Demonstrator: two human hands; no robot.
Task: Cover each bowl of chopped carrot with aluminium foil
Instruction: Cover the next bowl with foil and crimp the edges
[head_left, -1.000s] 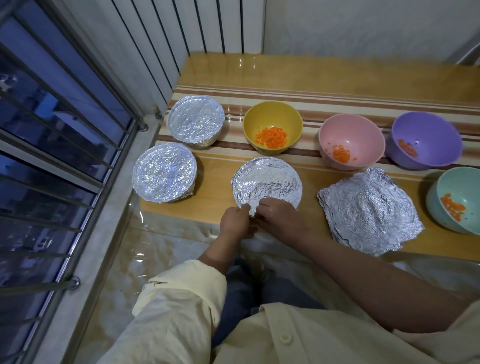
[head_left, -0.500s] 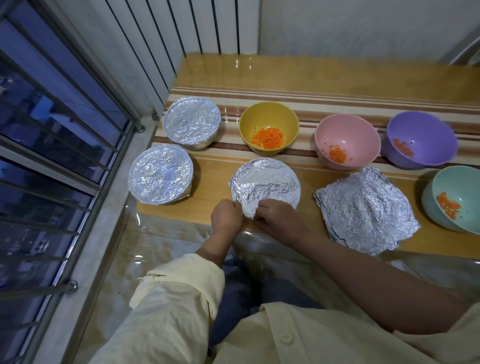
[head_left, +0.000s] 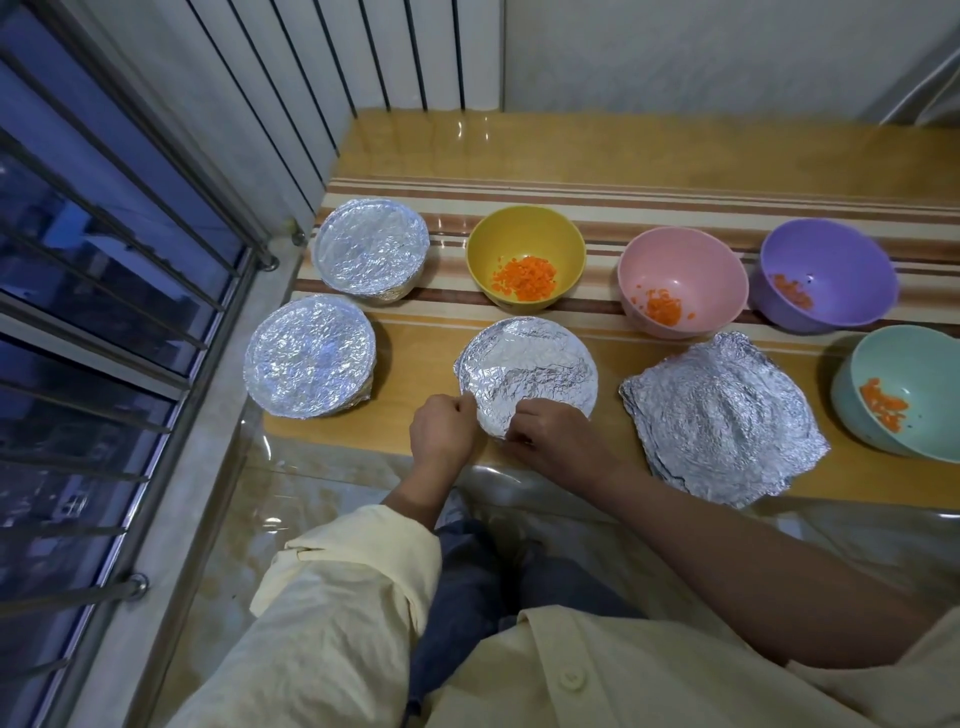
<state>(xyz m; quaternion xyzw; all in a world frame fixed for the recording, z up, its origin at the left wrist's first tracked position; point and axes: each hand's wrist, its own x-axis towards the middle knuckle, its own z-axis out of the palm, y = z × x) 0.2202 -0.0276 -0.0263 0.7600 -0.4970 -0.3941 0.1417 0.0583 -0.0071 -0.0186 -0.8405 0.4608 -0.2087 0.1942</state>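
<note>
The foil-covered bowl (head_left: 527, 379) sits at the near edge of the wooden bench (head_left: 675, 150), its crinkled silver sheet stretched into a round lid that hides the bowl entirely. The left hand (head_left: 441, 431) and right hand (head_left: 558, 441) curl their fingers closed on the foil's near rim. Beside it lies a rumpled stack of foil sheets (head_left: 722, 415); the teal bowl (head_left: 904, 389) is cut off at the right.

The far half of the worktop (head_left: 675, 150) lies bare — open passage behind the bowl row. Nearer, the yellow bowl (head_left: 525, 257), pink bowl (head_left: 682, 280) and purple bowl (head_left: 828, 273) stand with narrow gaps between them — the foil stack (head_left: 722, 415) fills the front right.
</note>
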